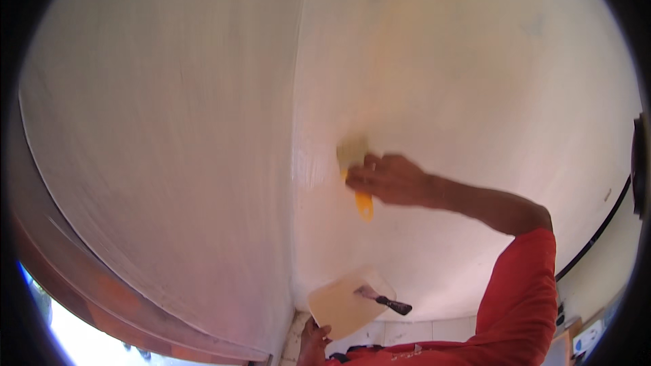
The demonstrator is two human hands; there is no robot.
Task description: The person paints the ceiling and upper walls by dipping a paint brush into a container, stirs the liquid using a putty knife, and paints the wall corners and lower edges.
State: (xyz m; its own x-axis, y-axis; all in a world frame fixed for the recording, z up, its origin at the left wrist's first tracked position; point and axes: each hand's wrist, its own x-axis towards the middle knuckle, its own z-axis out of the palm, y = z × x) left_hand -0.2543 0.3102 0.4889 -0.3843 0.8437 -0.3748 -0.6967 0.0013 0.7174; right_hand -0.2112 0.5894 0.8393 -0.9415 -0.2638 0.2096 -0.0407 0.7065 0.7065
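Observation:
My right hand [395, 179] is closed round the yellow handle of a wide putty knife [365, 207]. Its broad blade, slightly blurred, lies against or very close to the pale wall [468, 95], a little right of the inner corner. Low in the view, my left hand [314, 343] grips the edge of a flat cream-coloured board [342, 306]. A smaller putty knife [395, 304] with a black handle rests on that board, its smeared blade inward and its handle jutting past the right edge. Most of my left fingers are hidden beneath the board.
Another pale wall [176, 129] meets the first at a vertical corner. Reddish-brown trim [102, 278] curves along the lower left beside a bright opening. A black cable [600, 230] runs down the right side. White tiles [444, 329] line the wall's foot.

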